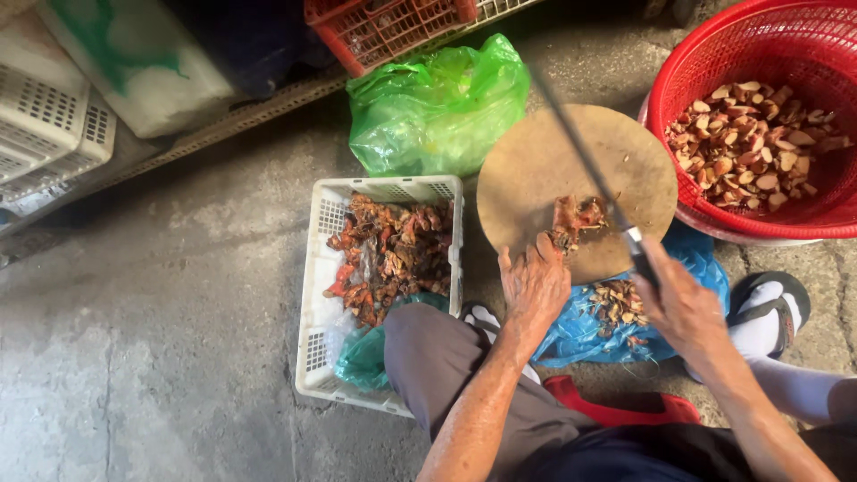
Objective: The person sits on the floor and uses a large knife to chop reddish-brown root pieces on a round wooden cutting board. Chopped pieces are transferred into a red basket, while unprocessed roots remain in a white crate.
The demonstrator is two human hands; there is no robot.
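Observation:
My left hand (534,284) presses a reddish-brown root piece (576,217) down on a round wooden chopping board (536,165). My right hand (683,308) grips the handle of a long thin knife (580,152), whose blade slants up and away over the board above the piece. A heap of small cut scraps (618,302) lies on a blue plastic sheet (585,335) just below the board, between my hands.
A white plastic crate (317,295) at left holds several reddish-brown root pieces (393,254). A red basket (759,40) at right holds cut slices (759,147). A green plastic bag (437,112) lies behind the board. My sandalled foot (768,312) rests on the concrete floor (152,339).

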